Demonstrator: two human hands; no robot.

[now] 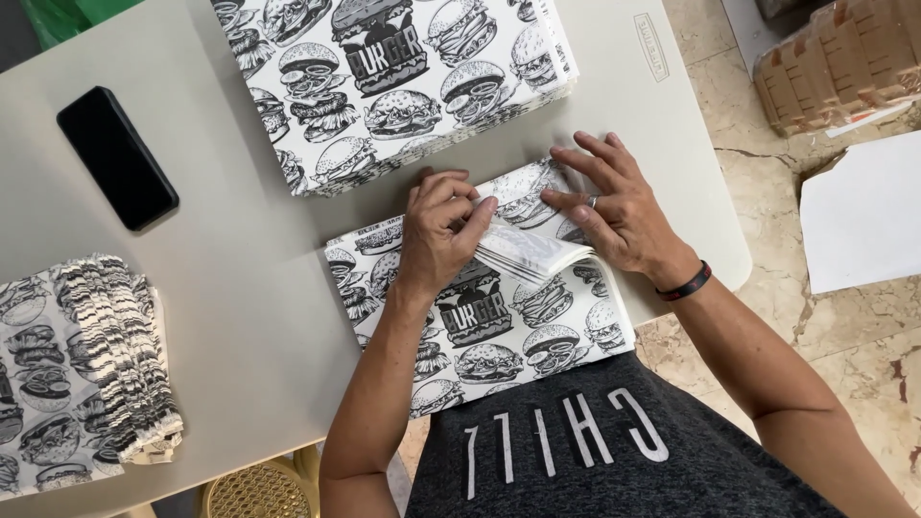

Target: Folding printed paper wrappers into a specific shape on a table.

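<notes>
- Left hand [439,230] pinches the folded flap [531,251] of one printed paper sheet [499,331] at the table's [249,317] near edge.
- Right hand [614,206] presses it flat, fingers spread.
- Two more printed stacks: one [384,86] above, one [82,369] left.
- One black phone [117,156].

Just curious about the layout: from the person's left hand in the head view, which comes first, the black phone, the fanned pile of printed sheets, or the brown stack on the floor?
From the left hand:
1. Black phone, upper left on the table.
2. Fanned pile of printed sheets, at the table's left edge.
3. Brown stack, on the floor, upper right.

Black phone [117,156], screen dark, table left; small rectangular label [651,46] table top-right.
</notes>
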